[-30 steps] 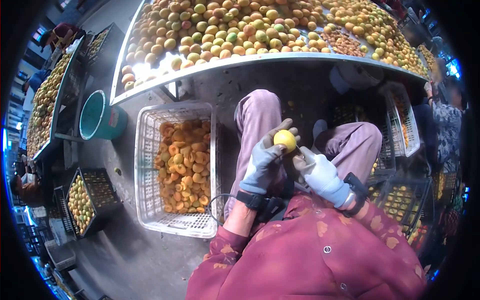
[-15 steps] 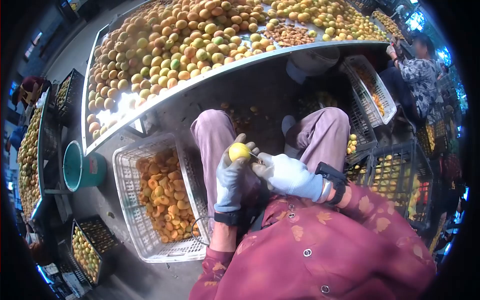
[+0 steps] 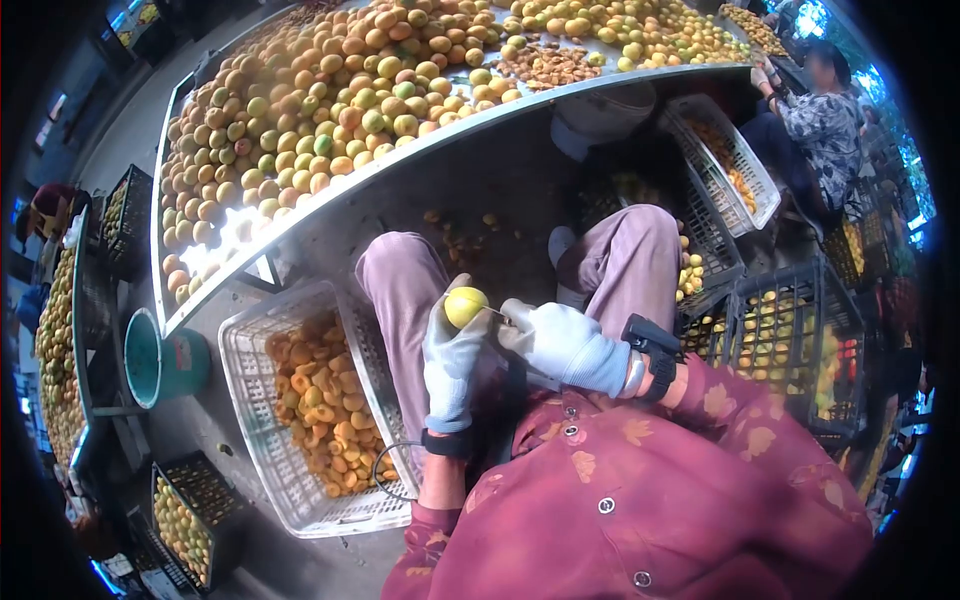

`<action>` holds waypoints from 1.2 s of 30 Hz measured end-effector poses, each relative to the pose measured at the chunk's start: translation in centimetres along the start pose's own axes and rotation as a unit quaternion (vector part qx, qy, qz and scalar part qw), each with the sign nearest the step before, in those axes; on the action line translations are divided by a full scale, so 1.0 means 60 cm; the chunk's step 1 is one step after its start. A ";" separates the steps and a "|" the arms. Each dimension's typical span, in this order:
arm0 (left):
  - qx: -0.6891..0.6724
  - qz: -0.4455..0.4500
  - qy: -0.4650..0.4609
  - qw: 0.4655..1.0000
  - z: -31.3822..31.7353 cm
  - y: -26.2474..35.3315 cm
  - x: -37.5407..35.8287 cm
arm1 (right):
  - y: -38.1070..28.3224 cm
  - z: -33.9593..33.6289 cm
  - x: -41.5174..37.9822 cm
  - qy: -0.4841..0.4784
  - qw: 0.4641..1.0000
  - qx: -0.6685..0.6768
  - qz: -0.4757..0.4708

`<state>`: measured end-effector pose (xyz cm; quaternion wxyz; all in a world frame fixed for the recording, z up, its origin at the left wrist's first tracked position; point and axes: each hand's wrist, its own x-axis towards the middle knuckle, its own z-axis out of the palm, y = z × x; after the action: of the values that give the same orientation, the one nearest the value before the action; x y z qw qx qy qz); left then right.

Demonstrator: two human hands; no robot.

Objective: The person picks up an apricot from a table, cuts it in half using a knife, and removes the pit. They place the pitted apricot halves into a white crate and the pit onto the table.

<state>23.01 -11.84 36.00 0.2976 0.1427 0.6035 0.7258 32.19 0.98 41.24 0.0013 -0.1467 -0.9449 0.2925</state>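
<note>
My gloved left hand (image 3: 452,365) grips a yellow-green apricot (image 3: 465,307) between thumb and fingers, held up over my lap. In my right hand (image 3: 568,345), also gloved, the fingers are closed round a small knife (image 3: 494,311); only a sliver of its thin blade shows, pointing at the apricot's side. The handle is hidden in the glove. To the left of my legs stands a white plastic crate (image 3: 240,400) part-filled with halved orange apricots (image 3: 325,410).
A metal-edged table (image 3: 400,155) heaped with whole apricots (image 3: 330,110) spans the front. A teal bucket (image 3: 190,365) stands left of the crate. Black crates (image 3: 790,330) of fruit sit at my right. Beyond, a person (image 3: 820,135) sits by another white crate (image 3: 765,205).
The view has shifted slightly, moving the scene a little left. The apricot is turned somewhat in my left hand and shows a greener side; both hands keep their holds.
</note>
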 end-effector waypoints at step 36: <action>-0.201 -0.237 -0.022 0.950 0.007 0.026 -0.013 | -0.017 -0.017 -0.013 -0.103 0.993 0.024 0.052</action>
<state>23.46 -12.15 37.69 0.4971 -0.0512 0.4545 0.7373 32.74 0.51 42.72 -0.1084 -0.1650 -0.9239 0.3279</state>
